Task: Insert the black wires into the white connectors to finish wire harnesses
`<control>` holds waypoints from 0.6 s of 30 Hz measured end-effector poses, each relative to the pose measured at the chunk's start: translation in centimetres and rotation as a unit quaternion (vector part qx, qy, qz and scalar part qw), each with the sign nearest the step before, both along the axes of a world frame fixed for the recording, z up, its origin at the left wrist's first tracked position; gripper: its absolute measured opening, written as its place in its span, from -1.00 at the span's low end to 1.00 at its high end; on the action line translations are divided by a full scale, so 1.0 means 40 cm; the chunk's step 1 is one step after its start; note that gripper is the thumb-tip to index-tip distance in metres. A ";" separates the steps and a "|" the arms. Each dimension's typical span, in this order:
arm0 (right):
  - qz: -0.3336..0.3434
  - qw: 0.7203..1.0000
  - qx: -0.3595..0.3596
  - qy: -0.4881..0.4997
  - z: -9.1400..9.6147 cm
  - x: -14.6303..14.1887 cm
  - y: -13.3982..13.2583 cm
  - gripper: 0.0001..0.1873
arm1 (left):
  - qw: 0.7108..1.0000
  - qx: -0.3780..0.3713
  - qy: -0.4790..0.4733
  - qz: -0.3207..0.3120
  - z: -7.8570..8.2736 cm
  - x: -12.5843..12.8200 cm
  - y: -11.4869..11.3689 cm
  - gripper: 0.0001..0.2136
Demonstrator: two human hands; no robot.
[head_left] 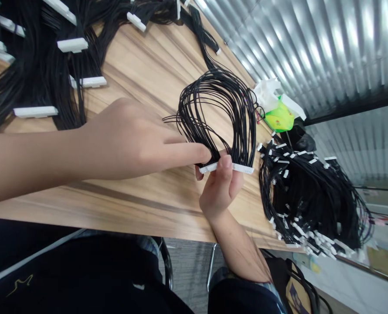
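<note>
A looped black wire harness [244, 113] stands above the table, its wires running into a long white connector [243, 168]. My right hand [218, 192] comes up from below and is closed around the connector, with the thumb across its front face. From the left reaches my left hand [141, 139], its fingers closed at the wires near the connector's left end. One digit lies extended along those wires; the other fingers are mostly hidden. Several loose wire ends stick out just above my left hand.
More black harnesses [46, 65] with white connectors cover the table's far left. A large bundle of harnesses [308, 192] lies at the right edge. Near the corrugated metal wall [311, 48] sits a green and yellow packet [280, 117]. A dark bag [295, 283] is below the table.
</note>
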State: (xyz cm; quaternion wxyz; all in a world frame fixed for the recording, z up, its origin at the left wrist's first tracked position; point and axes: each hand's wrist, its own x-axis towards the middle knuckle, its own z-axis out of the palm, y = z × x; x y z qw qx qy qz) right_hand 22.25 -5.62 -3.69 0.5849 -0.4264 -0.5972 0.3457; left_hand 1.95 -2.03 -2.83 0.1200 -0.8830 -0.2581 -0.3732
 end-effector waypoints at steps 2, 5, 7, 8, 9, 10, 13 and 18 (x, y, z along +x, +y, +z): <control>0.025 1.000 0.003 0.016 -0.004 0.003 0.000 -0.68 | 1.000 -0.018 0.005 -0.019 0.017 0.007 0.004 -0.61; 0.045 0.999 0.007 0.026 -0.003 0.005 0.000 -0.68 | 0.996 -0.070 0.034 -0.049 0.046 0.016 0.009 -0.62; 0.038 0.999 -0.001 0.023 0.002 0.006 0.001 -0.65 | 0.997 -0.048 0.051 -0.028 0.065 0.014 0.011 -0.60; 0.028 0.999 -0.009 0.020 0.006 0.005 0.003 -0.64 | 0.998 -0.015 0.053 -0.010 0.072 0.010 0.010 -0.59; 0.016 1.000 -0.016 0.018 0.010 0.005 0.006 -0.63 | 0.998 0.020 0.057 0.003 0.079 0.004 0.009 -0.58; 0.001 1.000 -0.019 0.017 0.014 0.004 0.009 -0.63 | 0.997 0.052 0.057 0.003 0.084 -0.002 0.007 -0.59; -0.055 0.998 -0.009 0.015 0.018 0.002 0.019 -0.61 | 0.989 0.073 0.046 -0.117 0.085 -0.012 -0.007 -0.66; -0.044 0.999 0.031 -0.003 0.007 0.001 0.020 -0.61 | 0.954 0.023 0.007 -0.298 0.051 0.021 -0.053 -0.67</control>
